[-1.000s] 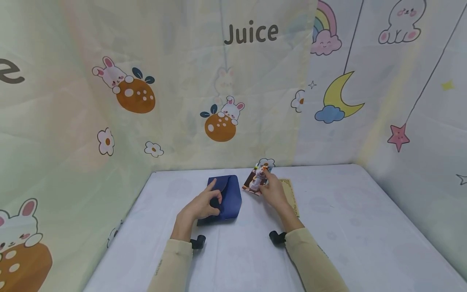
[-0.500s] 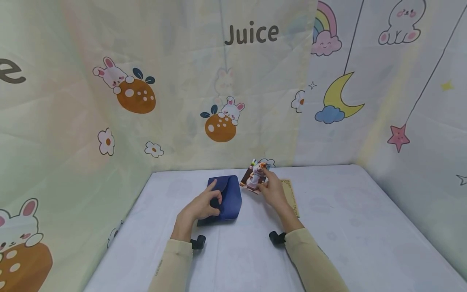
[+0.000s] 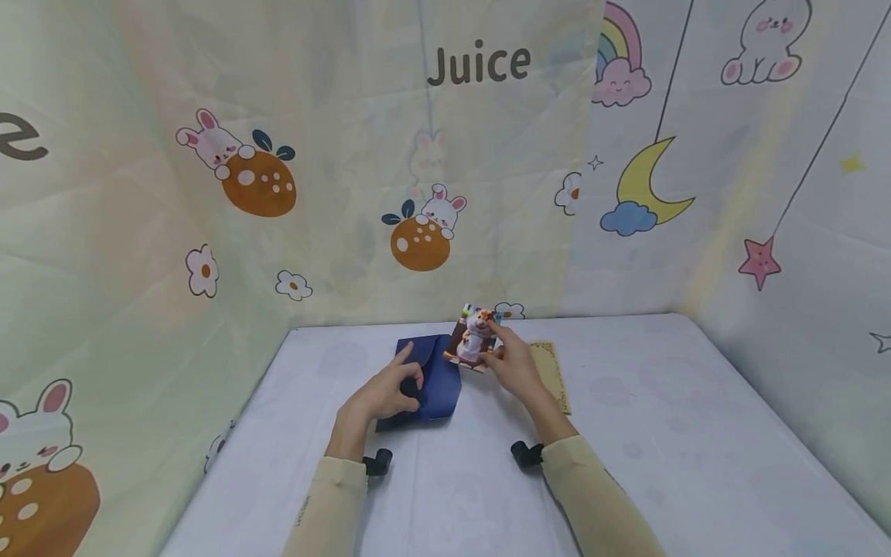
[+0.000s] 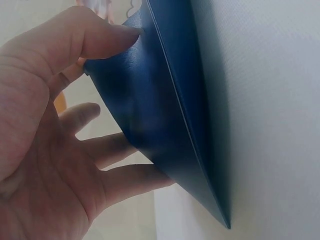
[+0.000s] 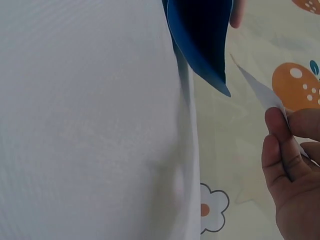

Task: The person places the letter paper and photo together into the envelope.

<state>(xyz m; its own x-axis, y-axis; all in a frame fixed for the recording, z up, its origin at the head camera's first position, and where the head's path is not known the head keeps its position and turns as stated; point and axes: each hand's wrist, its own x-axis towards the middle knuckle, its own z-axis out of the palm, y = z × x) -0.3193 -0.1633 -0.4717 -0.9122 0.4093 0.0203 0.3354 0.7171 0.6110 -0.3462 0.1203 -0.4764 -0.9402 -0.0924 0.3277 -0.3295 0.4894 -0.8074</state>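
Observation:
A dark blue paper envelope (image 3: 442, 393) stands over the middle of the table, gripped at its left side by my left hand (image 3: 381, 393). In the left wrist view the thumb (image 4: 112, 41) presses the blue panel, and the other fingers reach behind its edge. The right wrist view shows the envelope's mouth (image 5: 202, 40) gaping. My right hand (image 3: 522, 367) pinches a glossy picture card (image 3: 470, 340) printed with a white and orange cartoon animal. The card tilts beside the envelope, overlapping its upper right edge in the head view. Its pale back (image 5: 261, 92) shows from the right wrist.
A yellow card with a patterned border (image 3: 554, 379) lies on the white tabletop (image 3: 668, 433), partly hidden behind the right hand. Printed cloth walls (image 3: 348, 155) rise behind the table and at both sides.
My right hand has moved the picture card left to the envelope's upper right edge, turning its printed face more toward the head camera. The left hand and the envelope stay in place.

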